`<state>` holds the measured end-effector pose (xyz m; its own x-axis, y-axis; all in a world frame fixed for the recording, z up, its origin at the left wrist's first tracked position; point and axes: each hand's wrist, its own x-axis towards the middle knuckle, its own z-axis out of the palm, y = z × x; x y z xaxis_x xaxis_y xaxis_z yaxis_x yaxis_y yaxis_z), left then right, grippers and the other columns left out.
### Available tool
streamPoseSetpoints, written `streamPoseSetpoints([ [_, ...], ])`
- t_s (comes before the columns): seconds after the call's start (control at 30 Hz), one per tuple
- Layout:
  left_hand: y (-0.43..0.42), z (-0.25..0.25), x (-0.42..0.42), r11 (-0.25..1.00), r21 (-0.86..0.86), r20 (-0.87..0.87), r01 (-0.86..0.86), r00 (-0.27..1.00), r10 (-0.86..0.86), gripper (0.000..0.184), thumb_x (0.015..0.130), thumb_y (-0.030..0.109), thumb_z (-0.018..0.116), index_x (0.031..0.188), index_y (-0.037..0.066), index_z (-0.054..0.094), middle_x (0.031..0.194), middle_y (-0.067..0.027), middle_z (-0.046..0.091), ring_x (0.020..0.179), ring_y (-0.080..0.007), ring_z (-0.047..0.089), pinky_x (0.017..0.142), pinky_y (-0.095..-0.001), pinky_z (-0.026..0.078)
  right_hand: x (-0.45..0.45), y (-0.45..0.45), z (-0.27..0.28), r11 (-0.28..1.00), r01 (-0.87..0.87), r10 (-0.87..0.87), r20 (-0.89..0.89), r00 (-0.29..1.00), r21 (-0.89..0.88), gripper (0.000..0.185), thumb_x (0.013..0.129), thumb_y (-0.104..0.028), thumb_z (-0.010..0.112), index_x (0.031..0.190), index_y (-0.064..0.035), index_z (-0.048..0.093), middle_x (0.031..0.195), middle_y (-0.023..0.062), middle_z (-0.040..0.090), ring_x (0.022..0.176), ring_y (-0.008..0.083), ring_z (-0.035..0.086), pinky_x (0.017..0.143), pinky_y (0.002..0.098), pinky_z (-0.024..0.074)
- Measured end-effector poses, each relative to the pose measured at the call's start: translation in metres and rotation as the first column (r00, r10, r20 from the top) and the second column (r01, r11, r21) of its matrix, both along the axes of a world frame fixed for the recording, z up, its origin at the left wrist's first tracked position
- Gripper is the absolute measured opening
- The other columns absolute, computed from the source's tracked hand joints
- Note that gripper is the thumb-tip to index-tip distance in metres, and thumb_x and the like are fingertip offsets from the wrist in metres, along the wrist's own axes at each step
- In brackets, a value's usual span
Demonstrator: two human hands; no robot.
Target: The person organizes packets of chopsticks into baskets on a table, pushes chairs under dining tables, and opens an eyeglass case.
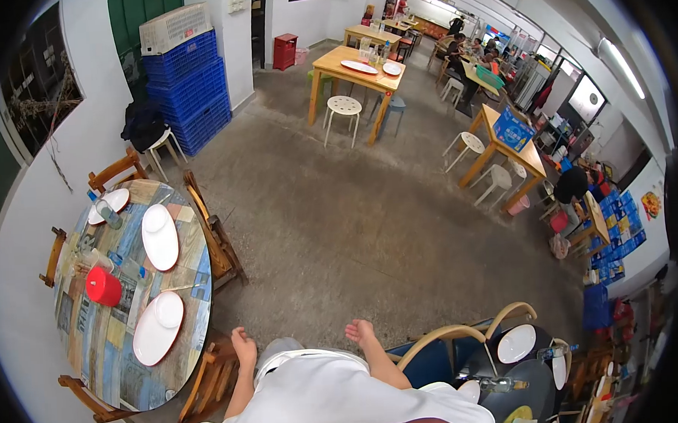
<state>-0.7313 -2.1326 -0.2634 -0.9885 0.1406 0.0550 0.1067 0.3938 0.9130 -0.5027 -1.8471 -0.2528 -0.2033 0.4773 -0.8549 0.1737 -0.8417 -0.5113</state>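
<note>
My left hand (243, 346) hangs in front of my body, its fingers loosely bent and slightly apart, with nothing seen in it. Nearest to it are a wooden chair (212, 379) and the round table (196, 346) with a patchwork plank top. On that table lie white oval plates, one (159, 330) close to the near edge and another (160, 242) beyond it, each with a smaller dish on top. A red container (103, 287) stands left of them. My right hand (361, 332) is held out over the floor, fingers apart and holding nothing, near a curved chair back (435, 342).
A dark table (529, 381) with plates and bottles stands at the right. Ahead are a wooden table (347, 54) with plates, a white stool (344, 107), and another table (495, 140) bearing a blue box (514, 128). Blue crates (190, 93) are stacked by the wall. People sit farther back.
</note>
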Motion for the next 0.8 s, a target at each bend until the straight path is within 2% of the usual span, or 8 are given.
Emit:
streamPoseSetpoints([
  [0.07, -0.001, 0.004, -0.005, 0.892, -0.331, 0.281, 0.307, 0.935, -0.218, 0.031, 0.084, 0.015, 0.050, 0.112, 0.002, 0.052, 0.107, -0.0205, 0.054, 0.097, -0.0321, 0.053, 0.083, -0.0398, 0.042, -0.004, 0.002, -0.012, 1.000, -0.026, 0.026, -0.002, 1.000, -0.012, 0.037, 0.088, -0.014, 0.043, 0.121, 0.0011, 0.044, 0.104, 0.0193, 0.058, 0.090, 0.0298, 0.060, 0.077, 0.0437, 0.0519],
  [0.13, 0.014, 0.001, -0.008, 0.804, -0.292, 0.570, 0.518, 0.769, -0.289, 0.049, 0.088, 0.029, 0.047, 0.130, 0.005, 0.044, 0.133, -0.0217, 0.042, 0.123, -0.0324, 0.041, 0.100, -0.0401, 0.034, -0.011, 0.003, -0.021, 0.998, -0.036, 0.036, -0.001, 0.999, -0.053, 0.037, 0.088, -0.015, 0.042, 0.120, 0.0014, 0.044, 0.104, 0.0194, 0.058, 0.090, 0.0302, 0.059, 0.077, 0.0438, 0.0519],
  [0.17, 0.022, 0.004, -0.009, 0.803, -0.298, 0.568, 0.516, 0.772, -0.285, 0.049, 0.088, 0.029, 0.047, 0.130, 0.005, 0.044, 0.133, -0.0217, 0.042, 0.123, -0.0324, 0.041, 0.100, -0.0401, 0.034, -0.014, 0.005, -0.026, 0.995, -0.043, 0.045, 0.019, 0.999, -0.093, 0.037, 0.088, -0.015, 0.042, 0.120, 0.0018, 0.044, 0.104, 0.0195, 0.058, 0.091, 0.0306, 0.059, 0.076, 0.0438, 0.0520],
  [0.23, 0.040, 0.022, -0.009, 0.595, -0.066, 0.809, 0.801, 0.391, -0.438, 0.061, 0.089, 0.041, 0.041, 0.138, 0.006, 0.034, 0.145, -0.0167, 0.027, 0.135, -0.0289, 0.024, 0.110, -0.0373, 0.022, -0.021, 0.013, -0.029, 0.992, -0.076, 0.078, 0.015, 0.997, -0.105, 0.036, 0.088, -0.015, 0.042, 0.120, 0.0023, 0.044, 0.104, 0.0198, 0.058, 0.091, 0.0307, 0.059, 0.076, 0.0438, 0.0520],
  [0.37, 0.068, -0.003, -0.041, 0.475, -0.113, 0.868, 0.873, 0.319, -0.380, 0.061, 0.089, 0.041, 0.041, 0.139, 0.006, 0.032, 0.145, -0.0127, 0.028, 0.134, -0.0270, 0.026, 0.110, -0.0374, 0.020, -0.040, 0.044, -0.042, 0.995, -0.082, 0.084, 0.022, 0.996, -0.063, 0.034, 0.088, -0.014, 0.042, 0.118, 0.0026, 0.045, 0.103, 0.0204, 0.058, 0.090, 0.0304, 0.060, 0.075, 0.0437, 0.0525],
  [0.5, 0.100, 0.001, -0.070, 0.600, 0.027, 0.912, 0.799, 0.226, -0.342, 0.057, 0.088, 0.038, 0.043, 0.136, 0.007, 0.038, 0.142, -0.0127, 0.035, 0.130, -0.0268, 0.033, 0.108, -0.0388, 0.025, -0.066, 0.078, -0.038, 0.997, -0.052, 0.053, 0.015, 0.998, -0.059, 0.032, 0.088, -0.013, 0.041, 0.116, 0.0028, 0.046, 0.099, 0.0202, 0.059, 0.084, 0.0293, 0.061, 0.072, 0.0425, 0.0531],
  [0.63, 0.116, -0.072, -0.128, 0.457, -0.151, 0.841, 0.876, 0.358, -0.407, 0.050, 0.086, 0.035, 0.045, 0.129, 0.011, 0.048, 0.137, -0.0099, 0.042, 0.127, -0.0272, 0.038, 0.105, -0.0402, 0.030, -0.107, 0.117, -0.028, 0.991, -0.124, 0.127, 0.078, 0.989, -0.043, 0.030, 0.087, -0.013, 0.039, 0.109, 0.0034, 0.049, 0.092, 0.0193, 0.060, 0.076, 0.0282, 0.061, 0.067, 0.0421, 0.0534],
  [0.8, 0.117, -0.103, -0.161, 0.569, -0.236, 0.736, 0.788, 0.527, -0.424, 0.041, 0.079, 0.031, 0.046, 0.110, 0.008, 0.061, 0.122, -0.0179, 0.054, 0.112, -0.0325, 0.052, 0.094, -0.0433, 0.039, -0.183, 0.168, -0.032, 0.939, -0.345, 0.334, 0.265, 0.905, -0.006, 0.022, 0.085, -0.010, 0.040, 0.099, 0.0028, 0.052, 0.085, 0.0184, 0.061, 0.071, 0.0273, 0.062, 0.062, 0.0416, 0.0536],
])
